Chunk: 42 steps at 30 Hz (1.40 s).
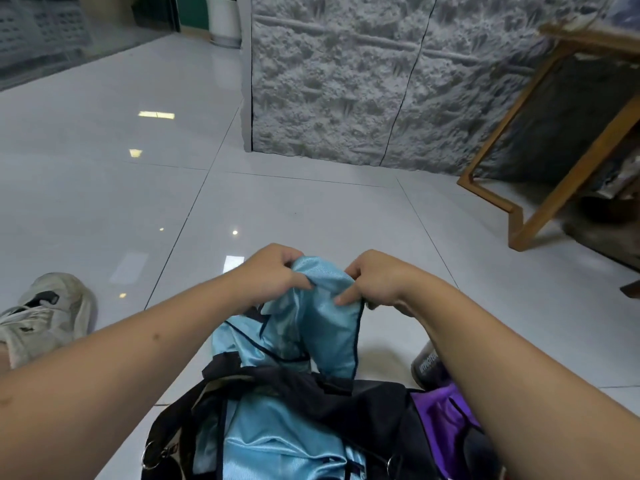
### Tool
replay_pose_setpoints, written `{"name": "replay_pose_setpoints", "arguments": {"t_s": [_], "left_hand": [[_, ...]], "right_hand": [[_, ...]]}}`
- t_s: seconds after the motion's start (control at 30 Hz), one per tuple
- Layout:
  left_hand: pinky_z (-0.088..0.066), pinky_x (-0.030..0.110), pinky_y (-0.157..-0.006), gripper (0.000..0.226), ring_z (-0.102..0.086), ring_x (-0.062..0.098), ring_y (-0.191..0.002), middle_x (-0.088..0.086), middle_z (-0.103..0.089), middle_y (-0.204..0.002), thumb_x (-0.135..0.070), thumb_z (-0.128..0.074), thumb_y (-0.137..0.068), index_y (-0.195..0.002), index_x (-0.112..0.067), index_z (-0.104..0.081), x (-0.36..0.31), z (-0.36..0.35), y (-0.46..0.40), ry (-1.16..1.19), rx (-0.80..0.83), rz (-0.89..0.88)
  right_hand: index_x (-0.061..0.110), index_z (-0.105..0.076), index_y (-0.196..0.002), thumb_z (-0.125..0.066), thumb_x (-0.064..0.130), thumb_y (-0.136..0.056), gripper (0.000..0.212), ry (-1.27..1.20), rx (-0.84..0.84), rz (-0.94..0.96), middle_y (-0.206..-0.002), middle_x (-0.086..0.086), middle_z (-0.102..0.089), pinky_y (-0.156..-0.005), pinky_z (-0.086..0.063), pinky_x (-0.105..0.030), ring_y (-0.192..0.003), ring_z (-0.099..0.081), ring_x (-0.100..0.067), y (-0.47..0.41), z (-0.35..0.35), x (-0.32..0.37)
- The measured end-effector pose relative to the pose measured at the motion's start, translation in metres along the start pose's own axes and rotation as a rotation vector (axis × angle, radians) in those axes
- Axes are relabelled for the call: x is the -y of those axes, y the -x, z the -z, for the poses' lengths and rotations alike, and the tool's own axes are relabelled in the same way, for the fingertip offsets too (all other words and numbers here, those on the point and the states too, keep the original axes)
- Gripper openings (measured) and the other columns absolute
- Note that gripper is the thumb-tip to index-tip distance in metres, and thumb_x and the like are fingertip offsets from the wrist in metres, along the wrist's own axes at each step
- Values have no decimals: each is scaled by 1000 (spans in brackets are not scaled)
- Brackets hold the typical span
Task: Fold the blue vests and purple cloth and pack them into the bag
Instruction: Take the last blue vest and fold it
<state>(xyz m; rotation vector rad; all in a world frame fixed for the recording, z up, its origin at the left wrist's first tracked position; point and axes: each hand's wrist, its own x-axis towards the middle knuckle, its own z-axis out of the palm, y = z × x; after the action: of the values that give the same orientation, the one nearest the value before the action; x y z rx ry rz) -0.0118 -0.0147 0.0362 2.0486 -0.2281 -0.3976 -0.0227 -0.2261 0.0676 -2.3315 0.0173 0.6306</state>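
Fingers of my left hand (pixel 273 275) and right hand (pixel 372 284) pinch the blue vest (pixel 325 327) at its top edge, letting it hang straight above the bag (pixel 363 403) below them for folding.

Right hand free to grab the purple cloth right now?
Probably not. The right hand and left hand both pinch the raised blue vest. The purple cloth lies under the right forearm, so it would need to let go first.
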Motion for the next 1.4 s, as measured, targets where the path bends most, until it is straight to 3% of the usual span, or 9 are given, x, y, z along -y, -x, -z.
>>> {"name": "replay_pose_setpoints", "arguments": {"t_s": [0.13, 0.37, 0.57, 0.8, 0.9, 1.03, 1.17, 1.27, 1.4], "left_hand": [[-48, 28, -69, 21, -64, 14, -70, 12, -71, -77, -20, -87, -76, -92, -12, -75, -16, 9, 9, 53, 60, -65], [-48, 40, -85, 60, -66, 28, -83, 21, -74, -93, -51, -86, -65, -93, 1, -75, -50, 22, 23, 199, 147, -86], [-53, 41, -91, 14, -71, 30, -88, 21, -75, -99, -10, -73, -93, -97, 2, -78, -79, 40, 39, 317, 133, -86], [-46, 44, -80, 20, -68, 32, -87, 17, -77, -100, -2, -60, -98, -101, -8, -79, -117, 48, 49, 383, -91, -234], [-46, 37, -72, 18, -61, 27, -84, 15, -71, -92, -1, -59, -99, -99, -6, -76, -134, 49, 54, 394, -146, -301], [-56, 35, -75, 18, -70, 22, -87, 13, -77, -103, -18, -73, -93, -110, -13, -75, -137, 54, 63, 387, -212, -393], [-58, 39, -96, 54, -73, 16, -103, -2, -77, -110, -45, -94, -66, -113, -29, -73, -111, 47, 65, 122, -104, -296], [-58, 33, -96, 50, -72, 5, -97, -13, -77, -105, -42, -95, -69, -111, -32, -71, -95, 30, 64, -108, 53, -140], [-60, 44, -94, 35, -73, 16, -98, -6, -78, -103, -34, -80, -80, -113, -27, -70, -82, 19, 51, 28, -98, -97]], "right_hand": [[1, -75, -96, -69, 1, -87, 11, -318, -57, 158, -90, -14, -75, -81, -60, -35, -86, -69, -20, 10, 4, 12], [5, -79, -94, -62, -8, -89, 22, -492, -128, 365, -90, -12, -75, -67, -51, -30, -79, -66, -23, 32, 19, 44], [5, -77, -103, -65, -2, -94, 17, -586, -193, 408, -101, -19, -76, -75, -58, -36, -83, -69, -25, 45, 26, 59], [8, -76, -114, -81, 23, -90, 28, -515, -93, 352, -109, -11, -79, -85, -60, -36, -98, -77, -28, 65, 23, 56], [13, -78, -104, -82, 22, -89, 18, -324, -207, 262, -104, -12, -80, -83, -60, -44, -101, -75, -37, 67, 14, 56], [8, -77, -104, -69, 10, -97, 12, -488, -337, 321, -106, -15, -79, -93, -58, -48, -103, -75, -33, 78, 24, 74], [6, -74, -106, -64, 9, -101, 12, -663, -374, 393, -105, -14, -80, -88, -60, -46, -99, -76, -33, 93, 47, 100], [3, -72, -110, -62, 8, -102, 13, -747, -336, 446, -101, -12, -77, -89, -60, -44, -93, -74, -29, 104, 59, 124], [2, -69, -119, -64, 10, -102, 19, -846, -298, 517, -113, -15, -76, -97, -58, -47, -101, -72, -29, 104, 64, 140]]}}
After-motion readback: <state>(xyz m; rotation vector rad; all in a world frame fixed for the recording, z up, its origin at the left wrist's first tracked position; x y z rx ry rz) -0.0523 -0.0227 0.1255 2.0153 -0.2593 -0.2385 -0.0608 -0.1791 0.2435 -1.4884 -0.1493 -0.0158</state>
